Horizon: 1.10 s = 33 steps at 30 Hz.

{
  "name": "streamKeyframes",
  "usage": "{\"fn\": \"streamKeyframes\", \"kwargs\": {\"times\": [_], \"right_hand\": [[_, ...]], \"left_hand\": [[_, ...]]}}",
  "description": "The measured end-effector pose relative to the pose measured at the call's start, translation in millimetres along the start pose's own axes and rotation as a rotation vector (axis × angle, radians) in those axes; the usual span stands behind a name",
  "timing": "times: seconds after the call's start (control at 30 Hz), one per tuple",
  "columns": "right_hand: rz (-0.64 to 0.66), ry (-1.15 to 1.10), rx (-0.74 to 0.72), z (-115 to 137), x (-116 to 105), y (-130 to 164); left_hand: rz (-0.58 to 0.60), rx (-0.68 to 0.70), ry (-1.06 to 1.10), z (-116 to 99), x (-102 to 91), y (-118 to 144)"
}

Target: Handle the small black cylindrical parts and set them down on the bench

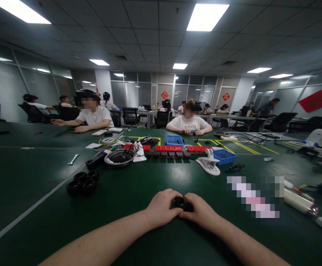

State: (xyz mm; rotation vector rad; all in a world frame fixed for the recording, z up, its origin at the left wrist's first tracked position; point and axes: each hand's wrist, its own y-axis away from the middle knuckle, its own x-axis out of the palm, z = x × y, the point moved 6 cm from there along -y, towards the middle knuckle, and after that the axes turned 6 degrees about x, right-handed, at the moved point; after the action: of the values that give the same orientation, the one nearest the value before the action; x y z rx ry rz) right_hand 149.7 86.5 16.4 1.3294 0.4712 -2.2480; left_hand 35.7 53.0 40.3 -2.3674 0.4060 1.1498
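Note:
My left hand (161,207) and my right hand (201,211) meet low in the middle of the view, resting on the dark green table (139,236). Between them they grip a small black part (180,203), mostly hidden by the fingers. A cluster of black rings (82,183) lies to the left of my hands. Farther ahead sit a round metal bowl (119,157) and a white clamp-like piece (209,164).
A row of red and black blocks (172,151) and two blue bins (224,156) stand beyond the bowl. A wrench (73,159) lies at the left. A white cylinder (299,201) lies at the right. Two people in white shirts (189,123) sit across the table; others sit behind.

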Motion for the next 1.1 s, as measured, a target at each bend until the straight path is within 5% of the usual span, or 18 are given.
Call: {"fn": "streamKeyframes", "kwargs": {"times": [0.3, 0.5, 0.73, 0.93, 1.1], "right_hand": [[-0.153, 0.156, 0.050, 3.6, -1.3, 3.4], [0.037, -0.226, -0.091, -2.2, -7.7, 1.8], [0.152, -0.216, -0.160, -0.3, -8.9, -0.6], [0.067, -0.139, -0.010, -9.9, 0.3, -5.6], [-0.137, 0.184, 0.060, 2.2, 2.0, -2.0]], "left_hand": [[-0.005, 0.002, -0.139, -9.9, -1.4, 2.8], [0.004, 0.082, -0.006, 0.1, -11.4, -3.4], [0.068, 0.035, 0.119, 14.2, 0.8, -8.4], [-0.001, -0.041, 0.103, 16.7, 7.5, -5.6], [-0.165, -0.140, -0.008, 19.4, 6.8, -1.4]]}}
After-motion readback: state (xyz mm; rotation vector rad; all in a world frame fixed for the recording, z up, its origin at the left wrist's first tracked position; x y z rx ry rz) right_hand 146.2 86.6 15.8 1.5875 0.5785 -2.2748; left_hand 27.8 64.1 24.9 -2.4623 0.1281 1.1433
